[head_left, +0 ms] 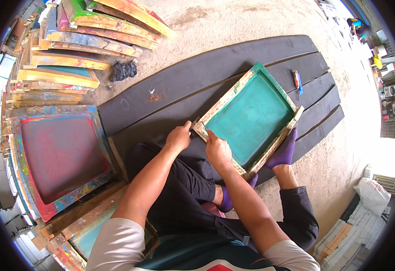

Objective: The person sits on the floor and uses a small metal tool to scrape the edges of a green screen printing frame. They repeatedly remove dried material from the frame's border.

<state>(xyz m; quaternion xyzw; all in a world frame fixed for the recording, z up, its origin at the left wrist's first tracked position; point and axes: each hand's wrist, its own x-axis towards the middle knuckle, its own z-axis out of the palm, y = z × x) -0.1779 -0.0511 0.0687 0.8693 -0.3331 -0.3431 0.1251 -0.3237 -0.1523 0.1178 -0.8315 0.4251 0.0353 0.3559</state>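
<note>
A wooden screen-printing frame with green mesh lies tilted across dark boards before me. My right hand is closed round its near left rail, with the thumb side against the inner edge. My left hand is closed close to the frame's left corner, its fingertips at the wood. Whatever it may hold there is too small to make out. Along the frame's right rail rests my foot in a purple sock. A screwdriver with a red and blue handle lies on the boards beyond the frame.
Paint-stained wooden frames are stacked at the far left. Nearer stands another screen frame with reddish-grey mesh. A crumpled black bag lies beside the boards. At the lower right, a white sack sits by stacked pale material.
</note>
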